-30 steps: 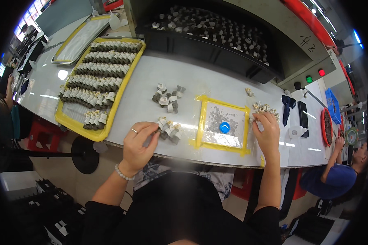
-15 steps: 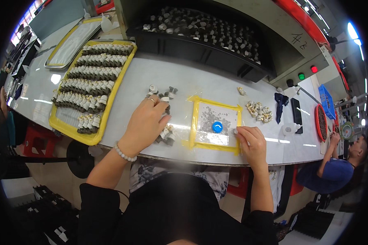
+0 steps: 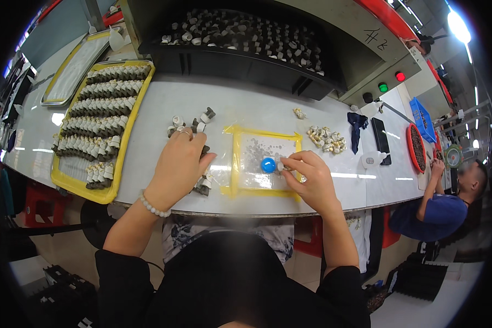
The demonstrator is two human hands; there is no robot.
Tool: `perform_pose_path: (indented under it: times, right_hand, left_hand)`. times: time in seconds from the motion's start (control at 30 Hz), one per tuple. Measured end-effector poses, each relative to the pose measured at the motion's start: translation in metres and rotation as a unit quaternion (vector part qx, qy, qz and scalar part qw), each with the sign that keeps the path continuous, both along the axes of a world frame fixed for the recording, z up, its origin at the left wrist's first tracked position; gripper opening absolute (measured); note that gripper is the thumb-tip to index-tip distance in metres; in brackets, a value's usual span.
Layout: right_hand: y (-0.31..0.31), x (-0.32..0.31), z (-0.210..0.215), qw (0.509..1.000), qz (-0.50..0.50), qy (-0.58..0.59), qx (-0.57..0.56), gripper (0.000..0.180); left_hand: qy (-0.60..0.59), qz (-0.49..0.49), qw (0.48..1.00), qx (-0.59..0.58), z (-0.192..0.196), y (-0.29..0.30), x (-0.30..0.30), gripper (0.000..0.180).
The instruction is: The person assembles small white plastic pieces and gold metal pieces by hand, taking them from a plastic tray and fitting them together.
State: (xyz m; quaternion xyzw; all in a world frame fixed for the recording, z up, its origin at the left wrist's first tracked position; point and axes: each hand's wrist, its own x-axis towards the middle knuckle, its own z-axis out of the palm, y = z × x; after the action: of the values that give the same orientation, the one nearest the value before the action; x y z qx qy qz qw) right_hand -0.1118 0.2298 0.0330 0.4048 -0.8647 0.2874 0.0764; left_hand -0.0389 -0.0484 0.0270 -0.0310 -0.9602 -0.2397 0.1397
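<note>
A small pale piece (image 3: 281, 166) is pinched between the thumb and fingers of the right hand (image 3: 316, 181), over the right part of the yellow-taped square (image 3: 235, 167) and just right of the blue disc (image 3: 268, 165). The left hand (image 3: 175, 170) reaches, fingers bent, among loose grey-and-white pieces (image 3: 208, 115); whether its fingers are closed on one of them I cannot tell. More such pieces (image 3: 204, 186) lie on the near side of its thumb. Right of the square is a heap of cream-and-gold pieces (image 3: 327, 140), with a single one (image 3: 299, 113) farther off to its left. Beyond these, to the right, are a dark cloth (image 3: 357, 131), a white bottle (image 3: 370, 159) and a black phone (image 3: 381, 141). At left, a yellow-edged tray (image 3: 87, 195) bears rows of pieces; on the far side stands a black bin (image 3: 240, 71) of similar ones. At far right sits a co-worker in a blue shirt (image 3: 429, 217).
</note>
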Motion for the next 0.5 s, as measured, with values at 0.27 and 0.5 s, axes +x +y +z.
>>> perform_pose_path:
  times: [0.27, 0.5]
  right_hand:
    - [-0.025, -0.002, 0.004, 0.996, 0.027, 0.059, 0.066, 0.019]
    - [-0.023, -0.003, 0.003, 1.0, 0.02, -0.002, -0.008, 0.02]
  left_hand:
    - [-0.023, -0.031, 0.997, -0.064, -0.014, -0.006, -0.009, 0.026]
    - [-0.089, -0.071, 0.867, 0.484, 0.01, 0.019, 0.01, 0.027]
